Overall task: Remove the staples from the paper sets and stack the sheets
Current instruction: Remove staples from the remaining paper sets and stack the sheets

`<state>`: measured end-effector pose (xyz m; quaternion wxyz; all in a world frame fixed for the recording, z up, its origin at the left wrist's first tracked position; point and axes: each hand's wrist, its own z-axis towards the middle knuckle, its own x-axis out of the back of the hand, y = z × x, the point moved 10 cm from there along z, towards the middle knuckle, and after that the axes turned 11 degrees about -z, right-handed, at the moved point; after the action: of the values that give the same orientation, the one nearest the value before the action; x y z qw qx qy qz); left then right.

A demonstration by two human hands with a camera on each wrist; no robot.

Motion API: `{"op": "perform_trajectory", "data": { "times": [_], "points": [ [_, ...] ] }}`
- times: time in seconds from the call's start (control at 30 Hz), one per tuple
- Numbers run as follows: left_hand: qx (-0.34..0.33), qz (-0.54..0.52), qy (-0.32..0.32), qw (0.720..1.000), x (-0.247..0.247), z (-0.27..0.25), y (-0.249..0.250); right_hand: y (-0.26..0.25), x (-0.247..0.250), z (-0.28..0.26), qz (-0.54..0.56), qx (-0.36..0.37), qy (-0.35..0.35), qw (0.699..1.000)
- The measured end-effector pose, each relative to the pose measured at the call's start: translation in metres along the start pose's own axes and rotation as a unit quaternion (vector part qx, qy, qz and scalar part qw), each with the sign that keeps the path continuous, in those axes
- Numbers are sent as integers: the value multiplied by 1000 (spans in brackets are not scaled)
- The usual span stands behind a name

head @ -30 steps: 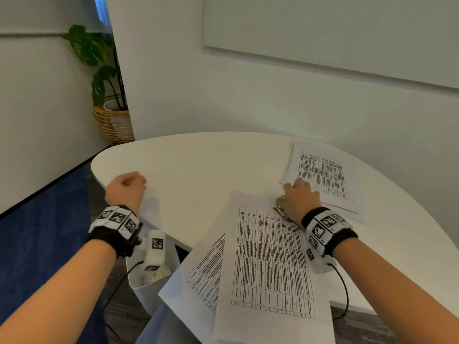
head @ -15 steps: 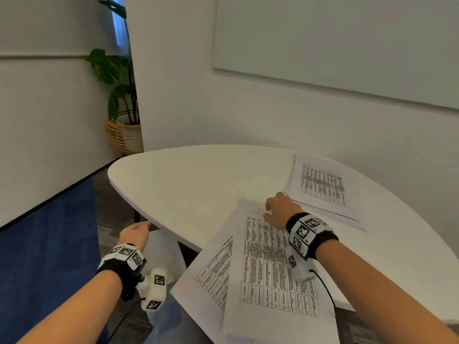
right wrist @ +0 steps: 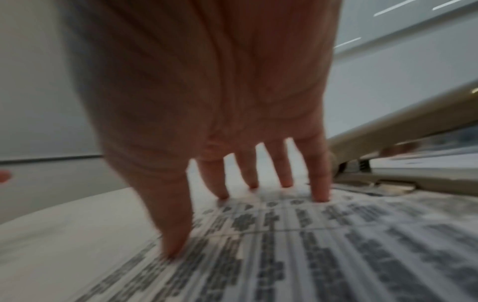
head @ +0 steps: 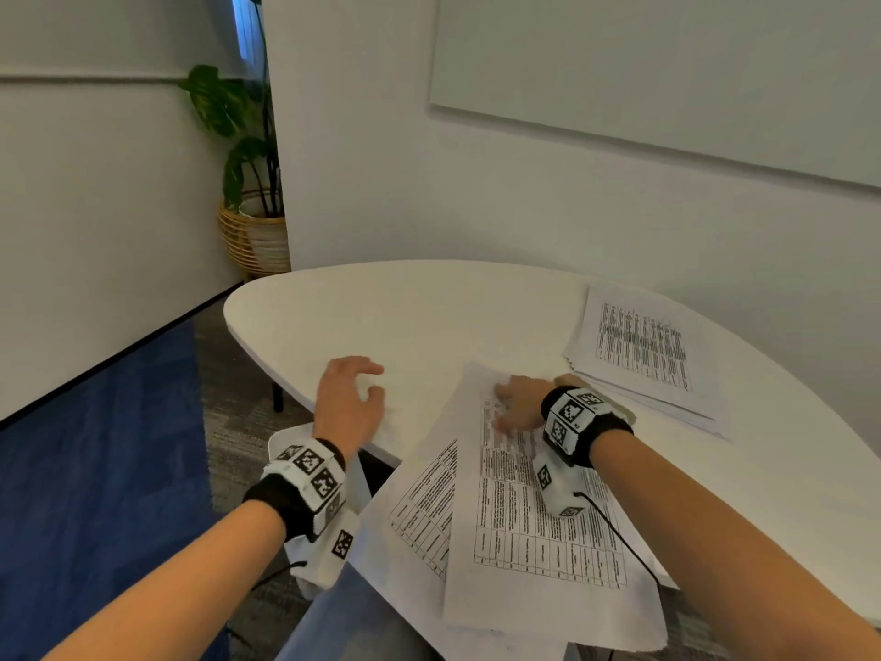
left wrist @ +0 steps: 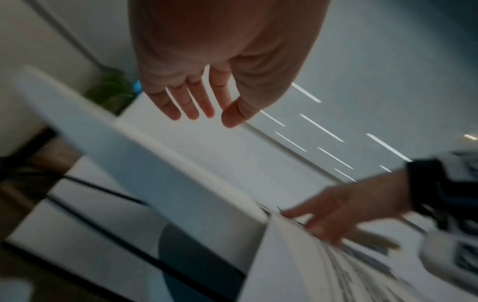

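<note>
The near paper set [head: 534,508] is laid over the bench [head: 429,317] front edge, overhanging it, and is pressed near its top by the spread fingers [right wrist: 320,183] of the right hand [head: 519,403]. Just behind that set, a beige stapler-like tool [right wrist: 413,143] is seen, with a second paper stack [head: 643,355] farther back. Left of the set, the left hand [head: 348,403] is held above the bench with fingers apart and loosely curled, holding nothing.

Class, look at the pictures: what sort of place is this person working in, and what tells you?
Probably an office or meeting room: a white table with printed sheets, a large wall board, and a potted plant in the corner.
</note>
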<state>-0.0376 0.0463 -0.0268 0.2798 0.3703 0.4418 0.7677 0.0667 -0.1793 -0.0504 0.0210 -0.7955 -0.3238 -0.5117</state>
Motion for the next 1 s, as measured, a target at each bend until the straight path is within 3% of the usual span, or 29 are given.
{"op": "perform_trajectory", "data": {
  "times": [0.1, 0.2, 0.3, 0.43, 0.7, 0.77, 0.87, 1.0],
  "points": [
    [-67, 58, -171, 981, -58, -5, 27, 1, 9, -18, 69, 37, 20, 997],
    [-80, 138, -341, 926, -107, -16, 34, 19, 10, -29, 129, 9, 91, 987],
    [-70, 236, -416, 875, -135, -17, 28, 24, -20, -31, 66, -21, 57, 996],
    [-70, 358, -423, 829, -157, -3, 24, 18, -47, -37, 26, 28, -32, 999],
    [-110, 450, -444, 766, -188, 12, 23, 40, -46, -37, 98, 52, -46, 993],
    [-113, 451, -430, 774, -193, 18, 23, 42, -45, -33, 113, 50, -38, 992],
    [-86, 404, -400, 818, -194, 30, 27, 43, -42, -29, 137, 37, -24, 990],
    [-61, 405, -392, 824, -198, 38, 29, 51, -24, -30, 186, -4, 37, 982]
  ]
}}
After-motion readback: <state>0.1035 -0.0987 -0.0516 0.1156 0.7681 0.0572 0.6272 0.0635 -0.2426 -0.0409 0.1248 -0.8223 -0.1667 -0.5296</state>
